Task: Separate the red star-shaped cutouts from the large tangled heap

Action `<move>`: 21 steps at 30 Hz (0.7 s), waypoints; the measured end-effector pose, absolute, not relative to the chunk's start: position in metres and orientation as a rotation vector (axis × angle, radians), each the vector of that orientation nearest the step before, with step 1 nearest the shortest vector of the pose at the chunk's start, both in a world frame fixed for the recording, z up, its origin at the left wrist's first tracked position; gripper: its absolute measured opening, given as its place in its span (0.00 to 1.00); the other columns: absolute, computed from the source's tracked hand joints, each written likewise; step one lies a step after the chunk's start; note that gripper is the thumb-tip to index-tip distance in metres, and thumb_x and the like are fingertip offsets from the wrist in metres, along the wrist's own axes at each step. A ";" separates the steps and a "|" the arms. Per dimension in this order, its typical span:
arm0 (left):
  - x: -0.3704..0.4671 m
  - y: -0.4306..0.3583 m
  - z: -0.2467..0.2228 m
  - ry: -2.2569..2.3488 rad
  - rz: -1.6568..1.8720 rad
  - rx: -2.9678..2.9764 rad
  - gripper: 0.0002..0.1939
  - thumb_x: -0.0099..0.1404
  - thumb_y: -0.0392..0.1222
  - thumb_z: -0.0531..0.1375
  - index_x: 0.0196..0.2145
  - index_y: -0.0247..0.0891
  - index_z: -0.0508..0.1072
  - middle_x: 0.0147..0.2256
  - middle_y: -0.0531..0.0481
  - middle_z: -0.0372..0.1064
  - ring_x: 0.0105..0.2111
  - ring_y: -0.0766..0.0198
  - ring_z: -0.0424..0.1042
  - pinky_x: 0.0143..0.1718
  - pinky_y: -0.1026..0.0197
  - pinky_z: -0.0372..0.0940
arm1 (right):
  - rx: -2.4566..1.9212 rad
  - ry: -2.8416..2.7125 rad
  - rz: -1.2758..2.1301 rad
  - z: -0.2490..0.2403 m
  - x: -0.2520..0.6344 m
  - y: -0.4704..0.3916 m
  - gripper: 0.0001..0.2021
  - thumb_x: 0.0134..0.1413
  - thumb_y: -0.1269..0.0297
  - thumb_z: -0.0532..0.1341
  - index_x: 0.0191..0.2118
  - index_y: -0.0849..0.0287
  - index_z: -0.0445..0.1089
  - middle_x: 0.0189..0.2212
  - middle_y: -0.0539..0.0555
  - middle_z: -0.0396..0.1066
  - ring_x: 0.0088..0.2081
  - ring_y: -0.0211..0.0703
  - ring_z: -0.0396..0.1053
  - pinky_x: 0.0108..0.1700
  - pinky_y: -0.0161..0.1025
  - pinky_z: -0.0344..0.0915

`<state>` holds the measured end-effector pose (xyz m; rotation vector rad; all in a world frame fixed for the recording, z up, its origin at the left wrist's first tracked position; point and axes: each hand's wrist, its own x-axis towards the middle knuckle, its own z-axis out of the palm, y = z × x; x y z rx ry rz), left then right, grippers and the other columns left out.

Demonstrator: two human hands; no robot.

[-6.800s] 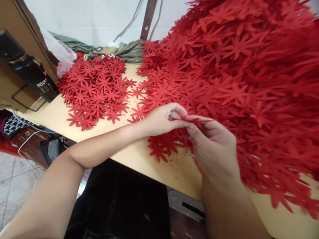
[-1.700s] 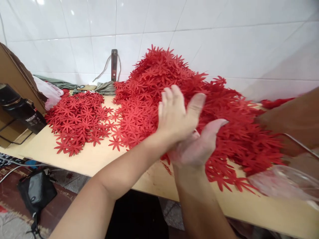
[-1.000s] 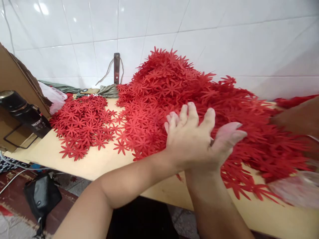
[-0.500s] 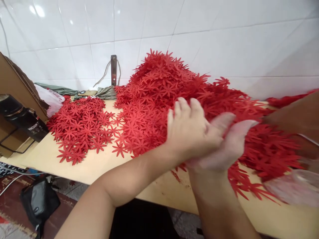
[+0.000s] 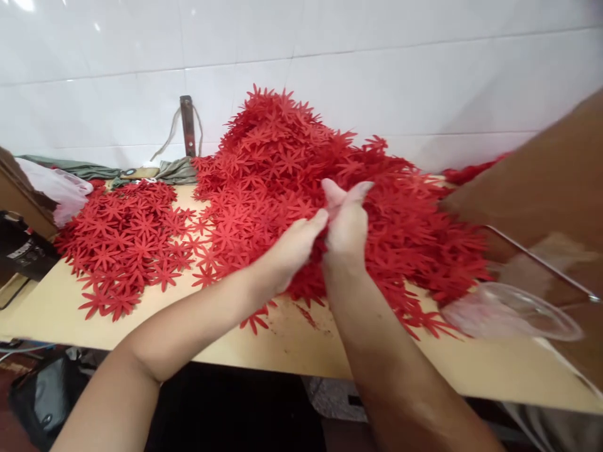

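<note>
My left hand (image 5: 298, 243) and my right hand (image 5: 349, 227) meet in front of the large heap of red felt-like flower shapes (image 5: 276, 160). The left comes in from the side with its fingers extended toward the right palm, partly hidden and slightly blurred. On the right hand the thumb stands up and the fingers are stretched out. I see nothing held in either one. A smaller pile of the same red flowers (image 5: 127, 235) lies to the left on the pale table (image 5: 226, 345).
At the right, a brown cardboard box (image 5: 541, 169) leans in beside a clear plastic container (image 5: 509, 314). A black vacuum flask (image 5: 26, 248) and a white plastic bag (image 5: 56, 185) are at the left. Behind the table rises a white tiled wall (image 5: 377, 81).
The left hand, spread flat over the right hand before, has slid off to its left side. The right hand stands more upright. The view has shifted to the right.
</note>
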<state>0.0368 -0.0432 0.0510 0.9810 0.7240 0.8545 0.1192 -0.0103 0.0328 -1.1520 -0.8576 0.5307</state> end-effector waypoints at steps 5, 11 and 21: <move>0.003 -0.021 0.047 0.728 0.822 0.789 0.06 0.60 0.37 0.59 0.26 0.37 0.67 0.21 0.57 0.66 0.22 0.72 0.65 0.27 0.68 0.62 | -1.078 -0.986 0.515 0.026 0.107 -0.004 0.39 0.50 0.31 0.47 0.44 0.62 0.74 0.56 0.61 0.69 0.62 0.49 0.61 0.65 0.51 0.53; -0.016 -0.001 0.036 0.728 1.048 0.685 0.04 0.60 0.32 0.57 0.27 0.35 0.69 0.23 0.56 0.69 0.24 0.72 0.67 0.28 0.68 0.61 | -1.055 -1.081 0.773 0.016 0.106 -0.005 0.32 0.34 0.35 0.65 0.38 0.57 0.74 0.42 0.57 0.76 0.48 0.48 0.73 0.56 0.53 0.66; -0.024 0.013 0.023 0.782 1.086 0.763 0.02 0.60 0.34 0.59 0.32 0.34 0.72 0.29 0.55 0.68 0.30 0.74 0.66 0.32 0.69 0.58 | -0.996 -1.091 1.062 -0.016 0.106 0.009 0.18 0.33 0.59 0.73 0.34 0.58 0.73 0.35 0.52 0.77 0.40 0.40 0.74 0.57 0.50 0.65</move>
